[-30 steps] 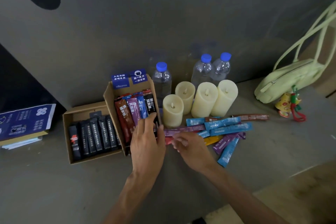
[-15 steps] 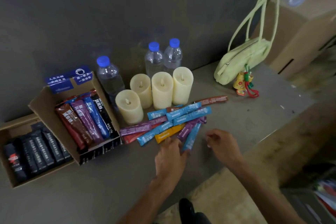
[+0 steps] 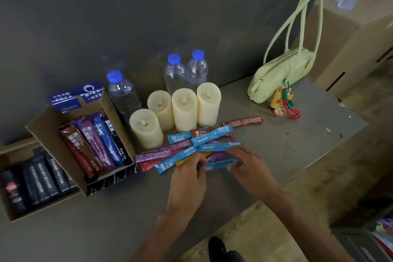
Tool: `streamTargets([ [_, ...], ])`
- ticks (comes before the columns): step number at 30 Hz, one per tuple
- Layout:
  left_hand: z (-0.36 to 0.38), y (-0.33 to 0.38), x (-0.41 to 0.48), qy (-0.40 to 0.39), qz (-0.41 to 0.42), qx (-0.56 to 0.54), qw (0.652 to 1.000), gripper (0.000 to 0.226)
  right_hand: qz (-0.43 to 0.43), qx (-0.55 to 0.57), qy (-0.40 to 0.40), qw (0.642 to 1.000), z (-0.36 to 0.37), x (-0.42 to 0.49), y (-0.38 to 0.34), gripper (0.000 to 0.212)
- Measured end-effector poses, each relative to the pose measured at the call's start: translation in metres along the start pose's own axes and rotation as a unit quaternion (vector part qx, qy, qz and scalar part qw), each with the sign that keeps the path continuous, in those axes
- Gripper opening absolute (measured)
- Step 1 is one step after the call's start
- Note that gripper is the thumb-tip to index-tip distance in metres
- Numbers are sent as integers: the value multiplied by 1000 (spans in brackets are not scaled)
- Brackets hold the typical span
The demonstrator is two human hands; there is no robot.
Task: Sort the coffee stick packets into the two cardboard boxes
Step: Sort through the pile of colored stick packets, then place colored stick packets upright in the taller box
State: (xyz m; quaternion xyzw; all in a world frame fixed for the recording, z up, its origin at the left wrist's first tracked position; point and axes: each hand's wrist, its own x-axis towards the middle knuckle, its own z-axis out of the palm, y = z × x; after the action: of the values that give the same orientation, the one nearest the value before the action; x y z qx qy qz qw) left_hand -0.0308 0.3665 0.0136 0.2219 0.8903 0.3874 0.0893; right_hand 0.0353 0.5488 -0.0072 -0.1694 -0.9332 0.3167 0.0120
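Coffee stick packets (image 3: 187, 149) heaped on grey table (image 3: 297, 147) against grey wall (image 3: 148, 17), just right of cardboard boxes (image 3: 45, 127). Your left hand (image 3: 189, 178) and right hand (image 3: 249, 169) pinch opposite ends of one blue packet (image 3: 220, 164).

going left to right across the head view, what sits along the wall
box of black packets → box of coloured packets → lone water bottle → four candles → green handbag → large carton

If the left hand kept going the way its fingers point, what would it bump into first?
Most likely the pile of loose packets right ahead of it. The left hand pinches a blue packet at the pile's near edge. The candles stand farther back, though depth is hard to judge.
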Motion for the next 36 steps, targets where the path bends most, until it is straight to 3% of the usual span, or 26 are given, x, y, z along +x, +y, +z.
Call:
streamTargets([
  [3, -19, 10, 9, 18, 28, -36, 999, 18, -19, 11, -16, 1000, -2, 4, -10, 32],
  [8, -45, 12, 13, 57, 28, -111, 992, 30, -46, 59, -50, 996, -4, 2, -34, 5],
  [11, -58, 8, 9, 87, 26, -126, 988, 36, -48, 99, -63, 992, 3, 0, -48, 9],
  [14, -77, 1, 1, 126, 17, -116, 985, 37, -36, 136, -68, 988, 15, 1, -65, 17],
  [17, -106, -20, -9, 209, -1, -63, 976, 32, -34, 166, -79, 982, 25, 5, -87, 12],
  [22, -152, -78, -32, 308, -106, 23, 945, 36, -69, 199, -78, 975, 50, 13, -139, 10],
  [26, -165, -111, -43, 307, -154, 2, 939, 42, -121, 176, -87, 973, 77, 16, -185, 7],
  [36, -179, -140, -40, 260, -150, -7, 954, 23, -124, 163, -90, 975, 134, 39, -256, 6],
])
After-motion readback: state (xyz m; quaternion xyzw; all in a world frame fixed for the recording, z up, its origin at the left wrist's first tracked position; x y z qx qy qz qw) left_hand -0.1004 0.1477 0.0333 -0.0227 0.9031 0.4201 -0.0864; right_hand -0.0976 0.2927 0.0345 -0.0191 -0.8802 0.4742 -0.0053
